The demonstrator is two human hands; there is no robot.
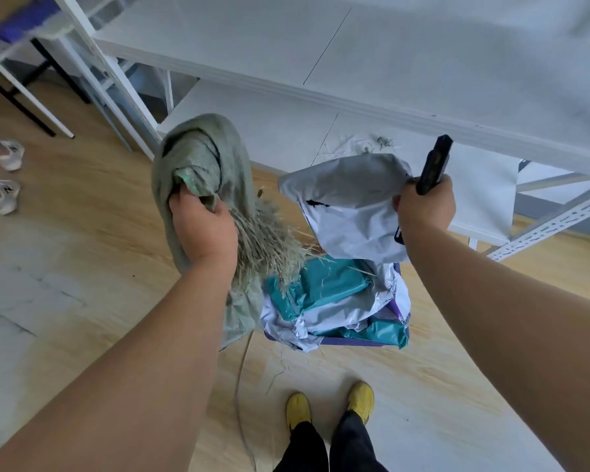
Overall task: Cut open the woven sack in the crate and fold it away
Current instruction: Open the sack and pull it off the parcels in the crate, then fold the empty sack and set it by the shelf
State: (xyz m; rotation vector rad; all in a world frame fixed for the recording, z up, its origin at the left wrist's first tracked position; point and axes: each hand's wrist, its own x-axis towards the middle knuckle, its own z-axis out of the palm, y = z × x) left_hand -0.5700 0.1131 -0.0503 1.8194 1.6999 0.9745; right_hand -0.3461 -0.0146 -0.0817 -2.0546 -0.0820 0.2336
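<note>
Fingers of left hand (203, 229) grip one bunched woven sack (198, 158); right hand (426, 207) clenches one black cutter (435, 165), one grey mailer (351, 206).

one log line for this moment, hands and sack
left hand grips woven sack, lifted | right hand holds cutter and white mailer | crate below

No text, label, brand or number can be read on anything here.
</note>
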